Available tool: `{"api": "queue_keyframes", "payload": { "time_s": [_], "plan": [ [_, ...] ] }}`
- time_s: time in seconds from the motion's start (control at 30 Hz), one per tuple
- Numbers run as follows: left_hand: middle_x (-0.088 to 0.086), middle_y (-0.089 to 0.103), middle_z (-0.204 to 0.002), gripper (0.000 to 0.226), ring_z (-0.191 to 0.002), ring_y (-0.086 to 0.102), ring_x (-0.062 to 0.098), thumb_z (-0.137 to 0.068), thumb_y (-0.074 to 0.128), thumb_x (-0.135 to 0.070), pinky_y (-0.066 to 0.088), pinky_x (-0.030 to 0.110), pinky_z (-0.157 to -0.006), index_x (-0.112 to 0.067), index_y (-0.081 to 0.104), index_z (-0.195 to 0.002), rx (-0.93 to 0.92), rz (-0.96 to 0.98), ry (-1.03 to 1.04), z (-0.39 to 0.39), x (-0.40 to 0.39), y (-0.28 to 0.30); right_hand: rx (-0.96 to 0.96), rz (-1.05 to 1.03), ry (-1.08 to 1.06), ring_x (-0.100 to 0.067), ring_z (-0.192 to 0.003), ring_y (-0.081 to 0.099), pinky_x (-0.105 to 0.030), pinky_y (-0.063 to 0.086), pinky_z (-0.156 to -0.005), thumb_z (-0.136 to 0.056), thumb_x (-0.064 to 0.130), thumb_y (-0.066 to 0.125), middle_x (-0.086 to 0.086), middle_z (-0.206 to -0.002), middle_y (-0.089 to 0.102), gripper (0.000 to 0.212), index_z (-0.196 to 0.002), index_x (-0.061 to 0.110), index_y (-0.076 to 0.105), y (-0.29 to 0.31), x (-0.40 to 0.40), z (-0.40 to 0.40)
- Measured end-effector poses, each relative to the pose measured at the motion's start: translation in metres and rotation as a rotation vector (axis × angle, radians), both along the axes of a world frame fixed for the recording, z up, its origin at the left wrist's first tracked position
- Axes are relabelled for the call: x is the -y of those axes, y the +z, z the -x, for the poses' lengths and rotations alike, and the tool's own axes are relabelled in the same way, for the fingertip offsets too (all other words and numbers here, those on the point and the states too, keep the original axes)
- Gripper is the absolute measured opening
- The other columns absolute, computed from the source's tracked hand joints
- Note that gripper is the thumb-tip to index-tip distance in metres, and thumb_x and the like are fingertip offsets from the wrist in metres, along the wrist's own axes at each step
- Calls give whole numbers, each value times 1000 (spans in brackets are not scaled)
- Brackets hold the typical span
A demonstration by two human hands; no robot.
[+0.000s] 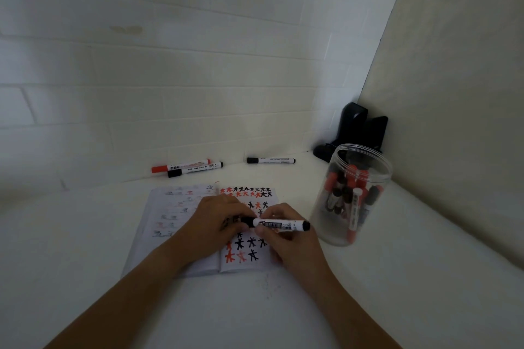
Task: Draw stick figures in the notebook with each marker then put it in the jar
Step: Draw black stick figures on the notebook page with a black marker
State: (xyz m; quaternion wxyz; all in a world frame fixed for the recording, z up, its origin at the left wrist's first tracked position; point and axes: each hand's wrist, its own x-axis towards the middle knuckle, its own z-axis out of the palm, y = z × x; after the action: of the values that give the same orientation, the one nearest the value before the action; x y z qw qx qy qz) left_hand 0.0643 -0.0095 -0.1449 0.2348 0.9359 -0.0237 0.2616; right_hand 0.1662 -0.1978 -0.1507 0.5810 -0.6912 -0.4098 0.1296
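An open notebook point(170, 224) lies on the white table, its right page covered with red and black stick figures. Above it both hands hold a black marker point(276, 225) level. My left hand point(218, 221) grips the cap end at the left. My right hand point(283, 238) pinches the white barrel. A clear plastic jar point(350, 195) stands to the right, open at the top, with several red and black markers inside. Three loose markers lie by the wall: a red one point(181, 166), a black one point(195, 169) beside it and another black one point(270, 160).
A black stand-like object point(357, 130) sits in the back right corner behind the jar. A tiled wall runs along the back and a plain wall closes the right side. Bare table point(255, 314) stretches in front of the notebook.
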Motion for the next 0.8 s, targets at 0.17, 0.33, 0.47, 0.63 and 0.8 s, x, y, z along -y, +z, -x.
{"api": "queue_keyframes", "payload": {
  "time_s": [0.17, 0.33, 0.47, 0.63, 0.8],
  "plan": [
    [-12, 67, -93, 19, -88, 58, 6, -91, 68, -27, 50, 36, -78, -27, 72, -110, -28, 42, 19, 3, 1, -1, -204, -37, 13, -24, -53, 58, -26, 38, -46, -96, 43, 50, -17, -72, 70, 28, -102, 26, 71, 5, 4, 0],
    [-15, 61, -94, 17, -91, 52, 0, -94, 64, -23, 44, 25, -79, -26, 70, -110, -31, 49, 70, 4, -2, -1, -173, -110, -179, -28, -53, 66, -29, 47, -44, -97, 17, 65, -4, -77, 69, 3, -94, 18, 65, 4, 8, -7],
    [-21, 55, -92, 16, -90, 48, -7, -95, 63, -22, 37, 14, -78, -25, 70, -109, -24, 63, 92, 3, -2, 0, 303, 41, -235, -6, -72, 66, -17, 49, -62, -94, 15, 69, 10, -77, 68, 15, -86, 26, 63, 1, 9, -12],
    [-18, 61, -95, 17, -89, 52, -9, -97, 60, -22, 38, 9, -78, -23, 70, -111, -55, 59, 42, 3, -1, 0, 847, 287, -267, -14, -83, 60, -30, 48, -72, -94, 38, 64, 8, -91, 69, 19, -108, 25, 69, 1, -1, -1],
    [-18, 66, -98, 23, -93, 58, -10, -94, 65, -25, 43, 5, -77, -30, 64, -116, -65, 172, 80, 3, -4, -5, 1081, 440, -354, -21, -81, 65, -40, 52, -85, -91, 33, 68, 5, -88, 71, 20, -108, 24, 73, 6, -7, 2]
  ]
}}
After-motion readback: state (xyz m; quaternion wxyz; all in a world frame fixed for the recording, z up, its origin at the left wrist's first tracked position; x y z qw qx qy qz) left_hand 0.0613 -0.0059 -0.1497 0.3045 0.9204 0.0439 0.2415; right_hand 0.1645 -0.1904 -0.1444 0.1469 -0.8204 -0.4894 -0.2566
